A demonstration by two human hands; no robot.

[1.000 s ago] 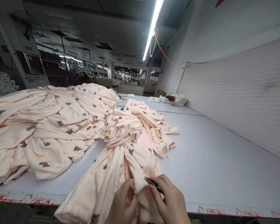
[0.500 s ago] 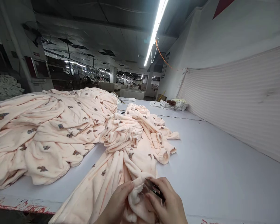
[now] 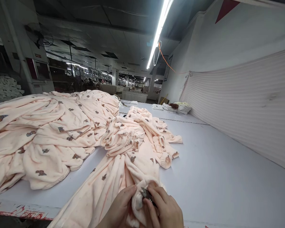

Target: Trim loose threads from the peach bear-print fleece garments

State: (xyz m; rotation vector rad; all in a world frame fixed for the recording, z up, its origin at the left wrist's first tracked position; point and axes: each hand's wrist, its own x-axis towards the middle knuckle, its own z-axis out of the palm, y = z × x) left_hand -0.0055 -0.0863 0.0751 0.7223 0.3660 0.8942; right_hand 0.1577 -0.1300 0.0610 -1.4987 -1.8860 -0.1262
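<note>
Both hands were at the near worktop [image 3: 216, 177] edge: our left hand [image 3: 120, 209] pinched a garment [image 3: 123, 171] fold, our right hand [image 3: 165, 210] gripped snips [image 3: 145, 193] against it, mid-trim, we judged, needing taut cloth next.

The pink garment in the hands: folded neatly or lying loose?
Loose and rumpled. The garment trails in gathered ridges across the table, its near end bunched between the left hand and the right hand holding snips.

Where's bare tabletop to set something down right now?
Widest free patch: white table between the held garment and the striped wall covering. A narrow wedge lies between that garment and the big peach pile. Crowded: the left half, and white stacks at the far end. Right hand grips snips.
</note>
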